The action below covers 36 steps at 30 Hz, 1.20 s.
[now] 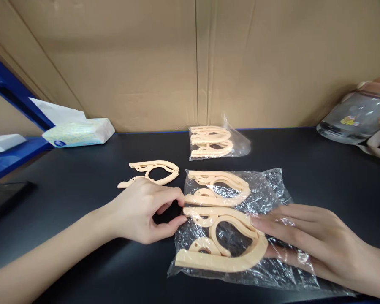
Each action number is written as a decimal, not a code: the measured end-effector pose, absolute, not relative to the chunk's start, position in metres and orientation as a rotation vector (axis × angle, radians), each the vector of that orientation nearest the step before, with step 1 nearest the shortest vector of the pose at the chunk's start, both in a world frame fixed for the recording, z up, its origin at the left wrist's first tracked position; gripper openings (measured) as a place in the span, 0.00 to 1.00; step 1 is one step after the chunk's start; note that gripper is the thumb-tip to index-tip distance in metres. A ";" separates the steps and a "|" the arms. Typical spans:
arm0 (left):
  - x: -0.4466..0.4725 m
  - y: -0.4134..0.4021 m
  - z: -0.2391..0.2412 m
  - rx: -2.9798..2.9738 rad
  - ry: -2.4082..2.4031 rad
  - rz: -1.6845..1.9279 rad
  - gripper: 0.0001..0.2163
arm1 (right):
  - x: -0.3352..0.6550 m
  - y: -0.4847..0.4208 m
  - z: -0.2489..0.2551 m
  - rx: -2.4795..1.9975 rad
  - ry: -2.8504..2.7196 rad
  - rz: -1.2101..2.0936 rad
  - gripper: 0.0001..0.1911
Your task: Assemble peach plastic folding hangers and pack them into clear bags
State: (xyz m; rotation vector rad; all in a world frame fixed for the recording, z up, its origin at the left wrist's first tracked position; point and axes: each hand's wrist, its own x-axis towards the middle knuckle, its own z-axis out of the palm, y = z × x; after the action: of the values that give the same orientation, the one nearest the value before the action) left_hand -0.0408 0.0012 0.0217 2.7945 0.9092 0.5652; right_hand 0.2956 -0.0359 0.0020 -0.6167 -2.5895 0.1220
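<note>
A clear plastic bag (266, 190) lies on the dark tabletop (82, 177) with two beige folding hangers, one toward the back (220, 185) and one toward the front (228, 245). My left hand (145, 213) pinches the bag's left edge by the hangers between thumb and fingers. My right hand (316, 240) is slipped into the bag from the right, fingers stretched flat, fingertips touching the front hanger. A loose beige hanger (153, 172) lies just behind my left hand. A smaller sealed bag of hangers (213, 141) rests farther back.
A cardboard wall (190, 63) closes off the back. A tissue pack (79, 131) sits at the back left by a blue shelf frame (9, 90). A clear water bottle (356, 118) lies at the far right. A dark flat object (6, 196) is at the left edge.
</note>
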 end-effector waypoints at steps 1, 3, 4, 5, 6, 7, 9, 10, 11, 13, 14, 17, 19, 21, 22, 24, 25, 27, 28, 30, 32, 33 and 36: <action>-0.041 0.001 0.022 2.772 0.929 0.563 0.02 | 0.296 -0.036 0.003 -0.613 -2.603 0.111 0.27; -0.041 0.002 0.022 2.712 0.951 0.551 0.02 | 0.296 -0.036 0.006 -0.601 -2.621 0.069 0.26; -0.040 0.002 0.022 2.680 0.957 0.541 0.02 | 0.296 -0.036 0.006 -0.594 -2.628 0.041 0.25; -0.040 0.002 0.023 2.648 0.966 0.530 0.02 | 0.296 -0.036 0.007 -0.586 -2.634 0.010 0.25; -0.040 0.002 0.023 2.618 0.978 0.518 0.02 | 0.297 -0.036 0.007 -0.583 -2.634 -0.017 0.24; -0.040 0.002 0.023 2.590 0.991 0.506 0.03 | 0.297 -0.037 0.007 -0.582 -2.636 -0.035 0.24; -0.039 0.002 0.023 2.544 1.025 0.495 0.03 | 0.297 -0.036 0.006 -0.591 -2.640 -0.036 0.25; -0.039 0.002 0.024 2.530 1.038 0.493 0.03 | 0.296 -0.036 0.006 -0.599 -2.639 -0.021 0.26; -0.039 0.002 0.024 2.526 1.042 0.489 0.03 | 0.296 -0.036 0.006 -0.604 -2.639 -0.005 0.26; -0.039 0.002 0.026 2.539 1.031 0.493 0.03 | 0.295 -0.035 0.006 -0.607 -2.638 0.036 0.26; -0.040 0.002 0.026 2.550 1.025 0.504 0.04 | 0.295 -0.035 0.006 -0.618 -2.628 0.065 0.25; -0.042 0.005 0.028 2.583 1.071 0.561 0.07 | 0.296 -0.034 0.005 -0.703 -2.573 0.112 0.25; -0.044 0.007 0.029 2.618 1.120 0.567 0.07 | 0.297 -0.033 0.004 -0.806 -2.540 0.074 0.28; -0.046 0.009 0.028 2.666 1.152 0.502 0.07 | 0.298 -0.032 0.003 -0.903 -2.521 0.013 0.33; -0.047 0.009 0.027 2.688 1.166 0.449 0.07 | 0.298 -0.032 0.002 -0.944 -2.510 -0.009 0.36; -0.047 0.010 0.026 2.709 1.192 0.340 0.07 | 0.298 -0.032 0.001 -0.991 -2.489 -0.038 0.39; -0.048 0.010 0.026 2.707 1.203 0.299 0.07 | 0.298 -0.032 0.001 -1.001 -2.481 -0.047 0.39; -0.048 0.011 0.026 2.691 1.207 0.259 0.06 | 0.297 -0.032 0.001 -1.016 -2.480 -0.053 0.40; -0.047 0.011 0.026 2.680 1.207 0.251 0.05 | 0.297 -0.032 0.002 -1.014 -2.488 -0.053 0.41; -0.047 0.012 0.026 2.670 1.211 0.251 0.05 | 0.296 -0.031 0.003 -0.994 -2.515 -0.044 0.41; -0.047 0.013 0.026 2.671 1.213 0.258 0.05 | 0.296 -0.030 0.003 -0.967 -2.542 -0.022 0.41; -0.047 0.013 0.026 2.674 1.212 0.261 0.05 | 0.296 -0.030 0.003 -0.958 -2.550 -0.004 0.40; -0.048 0.013 0.025 2.689 1.201 0.279 0.05 | 0.296 -0.029 0.003 -0.958 -2.540 0.047 0.41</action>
State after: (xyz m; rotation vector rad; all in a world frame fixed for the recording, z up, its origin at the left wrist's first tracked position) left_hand -0.0481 0.0128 0.0248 2.6895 1.2007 0.2793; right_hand 0.2957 -0.0285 0.0031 -0.9581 -2.5404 0.0468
